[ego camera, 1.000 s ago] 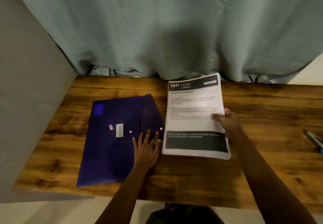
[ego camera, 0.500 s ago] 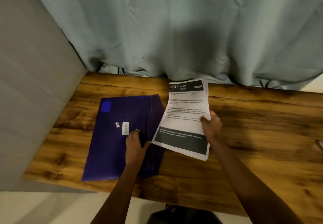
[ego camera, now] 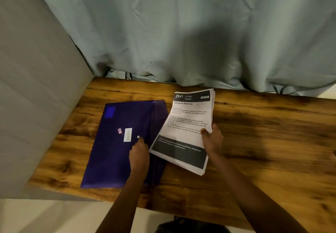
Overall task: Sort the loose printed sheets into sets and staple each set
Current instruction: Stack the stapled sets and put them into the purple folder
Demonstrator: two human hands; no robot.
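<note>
Stack of printed sheets (ego camera: 189, 123) is tilted just right of the blue folder (ego camera: 112, 152), its lower left corner overlapping the folder's right edge, and the right hand (ego camera: 211, 139) grips its right edge, thumb on the top page. The left hand (ego camera: 139, 153) rests on the folder with fingers curled beside the white snap (ego camera: 138, 137); whether it pinches anything, I cannot tell. The folder lies on the wooden tabletop (ego camera: 263, 141).
</note>
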